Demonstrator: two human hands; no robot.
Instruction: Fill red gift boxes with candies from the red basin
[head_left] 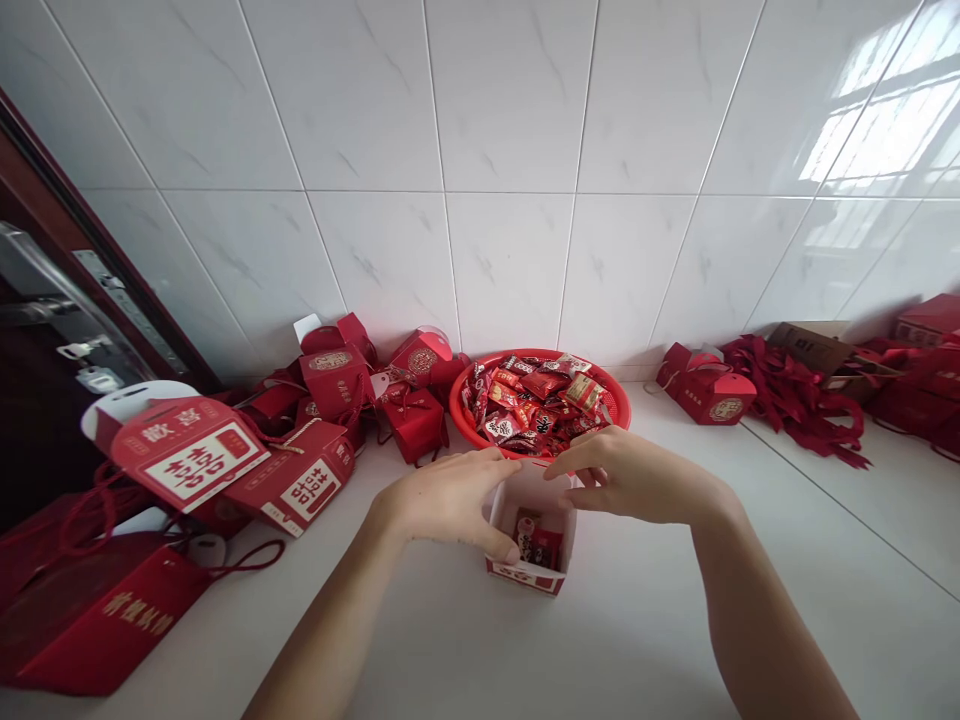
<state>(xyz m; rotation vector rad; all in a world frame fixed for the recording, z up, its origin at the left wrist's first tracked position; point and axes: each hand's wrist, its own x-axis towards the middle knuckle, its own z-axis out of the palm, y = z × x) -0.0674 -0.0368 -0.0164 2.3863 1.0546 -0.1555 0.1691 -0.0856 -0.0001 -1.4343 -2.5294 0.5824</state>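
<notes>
A small open gift box (pixel 531 580), red outside and white inside, stands upright on the white surface in front of me. A few wrapped candies (pixel 544 548) lie on its bottom. My left hand (pixel 450 505) grips the box's left side, thumb at the front rim and fingers toward the back flap. At the back right, my right hand (pixel 634 478) has its bent fingers on the upper edge; part of the box wall is hidden behind them. Just behind the box sits a round red plastic basket (pixel 626 410) heaped with wrapped candies (pixel 536 390).
Several red gift boxes with cord handles (pixel 206 455) are piled at the left, beside a dark door frame (pixel 112 270). Another red box (pixel 705 388), a heap of red ribbon (pixel 795 400) and more boxes (pixel 930 345) lie at the right. A tiled wall (pixel 510 130) closes the back.
</notes>
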